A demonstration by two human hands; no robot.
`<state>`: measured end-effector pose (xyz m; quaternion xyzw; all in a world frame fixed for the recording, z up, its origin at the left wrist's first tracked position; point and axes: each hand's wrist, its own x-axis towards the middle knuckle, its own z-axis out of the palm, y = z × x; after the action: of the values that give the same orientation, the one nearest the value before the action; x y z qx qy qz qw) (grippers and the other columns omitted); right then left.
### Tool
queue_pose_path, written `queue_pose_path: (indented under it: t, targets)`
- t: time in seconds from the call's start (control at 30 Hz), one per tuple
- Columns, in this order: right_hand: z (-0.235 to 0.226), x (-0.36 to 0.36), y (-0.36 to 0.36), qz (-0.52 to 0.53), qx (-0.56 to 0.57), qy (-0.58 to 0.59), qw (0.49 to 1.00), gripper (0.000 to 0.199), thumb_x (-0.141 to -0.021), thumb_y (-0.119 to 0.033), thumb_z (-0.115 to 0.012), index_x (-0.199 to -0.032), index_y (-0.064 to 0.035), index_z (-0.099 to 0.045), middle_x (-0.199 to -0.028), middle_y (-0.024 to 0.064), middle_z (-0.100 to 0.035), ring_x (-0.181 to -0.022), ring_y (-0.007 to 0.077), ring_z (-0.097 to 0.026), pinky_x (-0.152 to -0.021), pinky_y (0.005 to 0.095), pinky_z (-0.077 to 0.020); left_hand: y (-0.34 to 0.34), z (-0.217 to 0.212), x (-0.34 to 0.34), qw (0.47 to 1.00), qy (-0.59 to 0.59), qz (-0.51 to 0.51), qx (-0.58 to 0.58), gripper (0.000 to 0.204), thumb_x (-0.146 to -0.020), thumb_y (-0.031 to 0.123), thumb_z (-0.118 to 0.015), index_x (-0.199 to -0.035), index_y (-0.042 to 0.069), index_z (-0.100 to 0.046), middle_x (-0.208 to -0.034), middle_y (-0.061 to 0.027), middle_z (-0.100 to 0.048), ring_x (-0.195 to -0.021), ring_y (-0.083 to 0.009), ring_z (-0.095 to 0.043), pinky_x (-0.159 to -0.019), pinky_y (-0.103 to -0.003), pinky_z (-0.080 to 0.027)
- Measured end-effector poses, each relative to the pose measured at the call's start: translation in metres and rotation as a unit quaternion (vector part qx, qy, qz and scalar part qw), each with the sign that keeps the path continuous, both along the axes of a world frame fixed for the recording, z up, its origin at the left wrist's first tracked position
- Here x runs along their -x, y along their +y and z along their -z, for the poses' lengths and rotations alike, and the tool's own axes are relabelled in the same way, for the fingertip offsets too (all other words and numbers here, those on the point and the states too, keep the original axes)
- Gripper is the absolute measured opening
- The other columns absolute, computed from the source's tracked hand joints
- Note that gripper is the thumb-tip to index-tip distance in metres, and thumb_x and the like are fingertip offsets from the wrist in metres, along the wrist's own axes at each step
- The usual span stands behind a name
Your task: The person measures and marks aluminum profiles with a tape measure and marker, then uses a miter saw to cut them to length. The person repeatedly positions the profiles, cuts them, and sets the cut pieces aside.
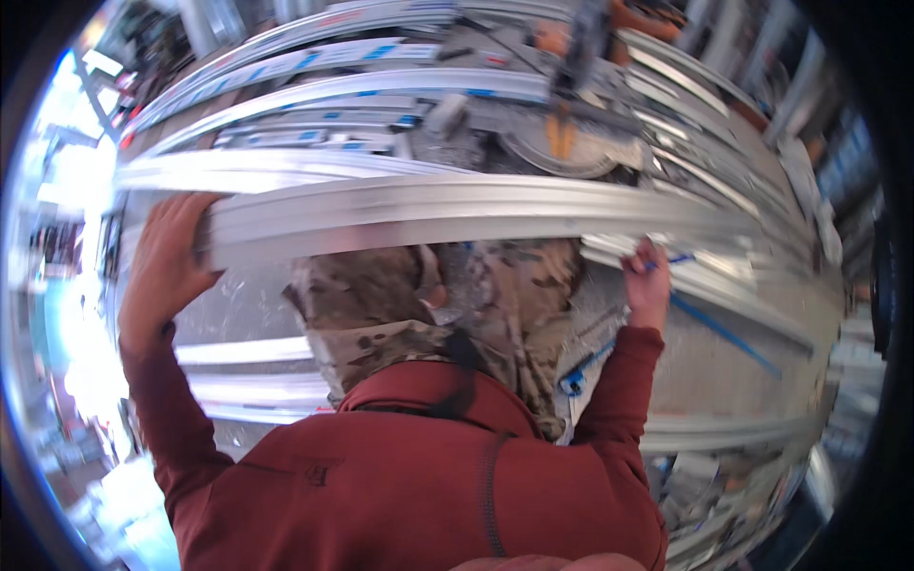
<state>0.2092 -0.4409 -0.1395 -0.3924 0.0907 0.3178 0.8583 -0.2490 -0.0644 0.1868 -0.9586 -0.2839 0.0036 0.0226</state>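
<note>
Aluminium profile (428, 214) | left hand (171, 262) grips its left end | right hand (647, 285) pinches blue pen (678, 259) beneath it

Small blue labels (383, 50) sat on the long aluminium profiles (314, 57) stacked at the top of the view, each a short rectangular patch on the silvery metal. More of them, blue rectangles (407, 121), lay on the profiles just left of the saw base. A red mark (125, 141) showed at the left end of 1 profile, too small to tell its shape. White protective film with blue print (581, 366) covered a profile at lower right. No packages, signs or screens could be made out.
</note>
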Motion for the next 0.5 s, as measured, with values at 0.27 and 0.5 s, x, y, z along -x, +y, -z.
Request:
queue_pose_path:
  t: [0.27, 0.5]
  targets:
    - [-0.011, -0.034, -0.023, 0.017, -0.071, -0.084, 0.994, 0.034, -0.092, -0.044, -0.059, -0.089, -0.0104, -0.059, -0.078, 0.008, -0.06, -0.064, 0.0213, -0.051, -0.067, 0.0357, -0.0497, 0.02, 0.027, 0.045, 0.991, -0.069, 0.109, -0.036, 0.069, -0.061, 0.011, -0.08, -0.125, 0.005, -0.055, -0.111, -0.013, -0.061, -0.112, -0.0312, -0.056, -0.103, -0.042, -0.04]
    - [-0.136, 0.002, 0.008, -0.063, -0.208, -0.262, 0.94, 0.043, -0.087, -0.053, -0.063, -0.096, -0.0115, -0.064, -0.083, 0.0092, -0.064, -0.077, 0.0257, -0.064, -0.068, 0.0366, -0.0532, 0.018, 0.125, 0.17, 0.96, -0.19, -0.181, -0.095, 0.069, -0.065, 0.012, -0.08, -0.13, 0.012, -0.054, -0.134, -0.0133, -0.051, -0.133, -0.0323, -0.041, -0.114, -0.046, -0.029]
